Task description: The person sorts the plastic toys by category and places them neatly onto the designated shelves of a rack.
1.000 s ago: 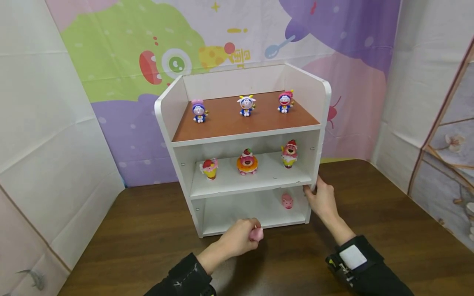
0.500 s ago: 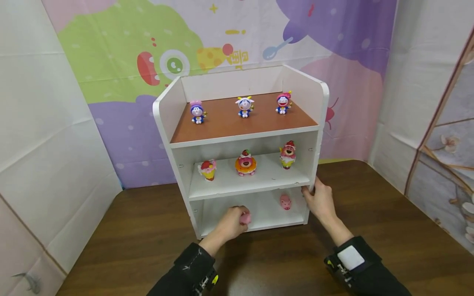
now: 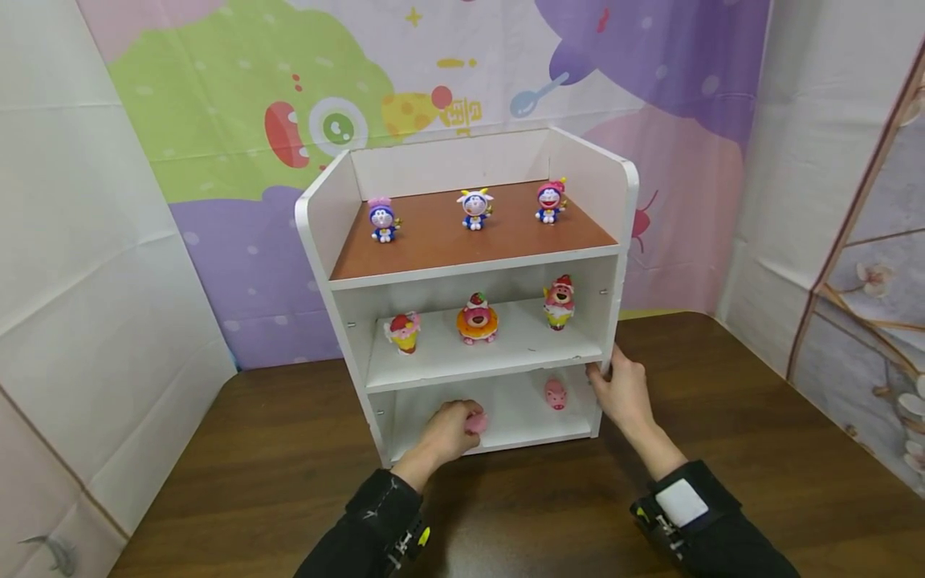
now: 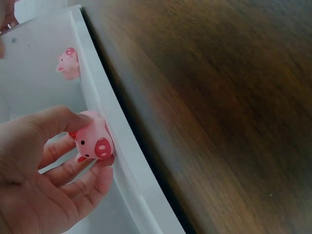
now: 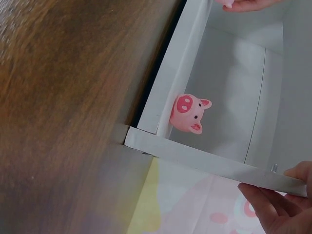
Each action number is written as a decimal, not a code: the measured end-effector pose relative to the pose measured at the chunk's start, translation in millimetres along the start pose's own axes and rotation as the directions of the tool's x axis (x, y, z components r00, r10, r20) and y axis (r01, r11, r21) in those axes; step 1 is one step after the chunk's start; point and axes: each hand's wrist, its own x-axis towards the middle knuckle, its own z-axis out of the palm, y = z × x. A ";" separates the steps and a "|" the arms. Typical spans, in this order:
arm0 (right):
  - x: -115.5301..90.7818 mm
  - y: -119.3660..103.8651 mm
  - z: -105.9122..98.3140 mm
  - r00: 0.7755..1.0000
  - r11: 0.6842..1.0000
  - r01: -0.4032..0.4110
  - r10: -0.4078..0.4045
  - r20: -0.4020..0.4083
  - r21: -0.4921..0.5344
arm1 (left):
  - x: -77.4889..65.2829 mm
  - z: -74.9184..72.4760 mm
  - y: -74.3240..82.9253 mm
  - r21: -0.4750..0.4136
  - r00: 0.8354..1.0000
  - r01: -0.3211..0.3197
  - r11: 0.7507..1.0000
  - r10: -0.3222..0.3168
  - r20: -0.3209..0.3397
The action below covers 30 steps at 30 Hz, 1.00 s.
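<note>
My left hand (image 3: 446,437) pinches a pink toy pig (image 4: 95,139) between thumb and fingers, low over the bottom board of a white shelf unit (image 3: 448,164). The pig's red snout and dark eyes show in the left wrist view, with curled fingers beneath it. A second pink pig (image 5: 187,114) stands on the same board, near the right end. My right hand (image 3: 625,392) grips the unit's right side panel (image 5: 214,163), thumb on the inner side and fingers on the outer.
Three blue-and-white figurines, one a cow-hatted figure (image 3: 474,209), stand on the brown top. The middle board bears an ice-cream-cup figure (image 3: 403,332), a bear in an orange ring (image 3: 477,319) and a red-capped bear (image 3: 560,303). The unit stands on a wooden table (image 3: 289,417) before patterned cloth (image 3: 253,64).
My left hand has carried the pig from in front of the unit up and inward over the bottom board. The right hand keeps its grip on the side panel.
</note>
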 end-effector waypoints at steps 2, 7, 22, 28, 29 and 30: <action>-0.1 0.9 0.7 1.000 1.000 0.003 -0.003 -0.005 -0.003 | 0.2 0.9 -0.3 0.007 1.000 0.008 1.000 -0.008 0.005; -0.2 2.1 1.8 1.000 1.000 0.003 -0.003 -0.011 -0.006 | 0.7 2.3 -0.4 0.024 1.000 0.023 0.999 -0.023 0.013; -0.2 0.9 -0.1 1.000 1.000 0.002 -0.002 -0.006 -0.004 | 2.9 -6.5 -12.4 0.094 0.969 -0.223 0.970 0.211 0.125; -0.3 1.4 0.7 1.000 1.000 0.018 -0.019 -0.013 -0.005 | 2.8 -5.4 -13.7 0.090 0.956 -0.257 0.962 0.240 0.170; -0.3 1.6 1.0 1.000 1.000 0.020 -0.020 -0.013 -0.006 | 2.6 -5.2 -13.8 0.089 0.955 -0.255 0.963 0.237 0.176; -0.2 1.6 1.1 1.000 1.000 0.019 -0.019 -0.013 -0.007 | 2.5 -5.0 -13.9 0.087 0.954 -0.256 0.963 0.238 0.180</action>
